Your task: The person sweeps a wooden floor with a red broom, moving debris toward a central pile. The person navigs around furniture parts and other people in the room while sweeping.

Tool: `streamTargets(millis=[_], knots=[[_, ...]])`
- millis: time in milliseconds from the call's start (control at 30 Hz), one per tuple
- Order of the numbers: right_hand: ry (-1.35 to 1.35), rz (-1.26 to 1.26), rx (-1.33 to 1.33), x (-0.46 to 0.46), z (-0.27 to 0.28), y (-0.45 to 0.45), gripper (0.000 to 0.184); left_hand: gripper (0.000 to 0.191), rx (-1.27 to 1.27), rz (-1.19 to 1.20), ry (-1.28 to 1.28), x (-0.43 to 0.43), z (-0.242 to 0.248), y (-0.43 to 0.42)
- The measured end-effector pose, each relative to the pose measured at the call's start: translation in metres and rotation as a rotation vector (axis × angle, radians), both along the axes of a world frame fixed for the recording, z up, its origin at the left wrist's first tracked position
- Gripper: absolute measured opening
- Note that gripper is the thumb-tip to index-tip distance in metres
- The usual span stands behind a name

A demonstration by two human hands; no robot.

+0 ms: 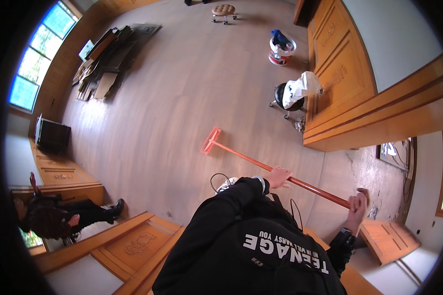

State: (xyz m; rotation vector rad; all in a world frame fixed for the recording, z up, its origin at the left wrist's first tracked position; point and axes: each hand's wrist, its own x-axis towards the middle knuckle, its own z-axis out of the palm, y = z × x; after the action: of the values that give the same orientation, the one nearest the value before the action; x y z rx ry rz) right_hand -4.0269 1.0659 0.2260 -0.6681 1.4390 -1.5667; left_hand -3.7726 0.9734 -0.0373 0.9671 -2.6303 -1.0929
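Observation:
A broom with a reddish shaft (243,157) slants across the floor before me. Its pink plastic head (211,141), edged with short bristles or teeth, lies out in front, on or close to the wooden floor. Around the middle of the shaft is my left hand (279,177), a pale band at its wrist. My right hand (357,204) grips the upper end of the shaft, off to the right. Part of a white shoe (227,184) shows beneath my left forearm.
Flattened cardboard (107,83) lies by the windows. At the right stand a bucket (281,53) holding a blue cloth and a black wheeled stool (288,96) bearing a white bag. A tan stool (223,11) is farther off. A person (59,219) is at the left, near a wooden panel (140,239).

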Motion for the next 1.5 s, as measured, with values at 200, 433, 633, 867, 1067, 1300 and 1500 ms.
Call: streamTargets(millis=[200, 433, 633, 867, 1067, 1300, 1500], knots=[[0.057, 0.503, 0.154, 0.046, -0.08, -0.034, 0.019, 0.05, -0.086, 0.425, -0.164, 0.07, -0.017, -0.004], [-0.142, 0.949, 0.423, 0.092, -0.092, -0.054, 0.023, 0.061, -0.168, 0.692, -0.211, 0.097, -0.015, 0.006], [0.24, 0.745, 0.286, 0.019, -0.027, -0.061, 0.023, 0.076, -0.14, 0.463, -0.017, 0.016, 0.02, -0.019], [0.3, 0.259, 0.11, -0.056, 0.041, -0.04, 0.018, 0.072, -0.091, 0.091, 0.168, -0.085, 0.07, -0.013], [0.256, 0.426, 0.189, -0.031, -0.015, -0.039, 0.019, 0.039, -0.1, 0.224, -0.088, -0.019, 0.024, -0.023], [0.032, 0.735, 0.301, 0.037, -0.061, -0.028, 0.025, 0.052, -0.174, 0.549, -0.393, 0.052, -0.016, -0.004], [0.21, 0.589, 0.17, -0.008, -0.007, -0.014, 0.027, 0.067, -0.173, 0.318, -0.25, -0.007, -0.002, -0.011]])
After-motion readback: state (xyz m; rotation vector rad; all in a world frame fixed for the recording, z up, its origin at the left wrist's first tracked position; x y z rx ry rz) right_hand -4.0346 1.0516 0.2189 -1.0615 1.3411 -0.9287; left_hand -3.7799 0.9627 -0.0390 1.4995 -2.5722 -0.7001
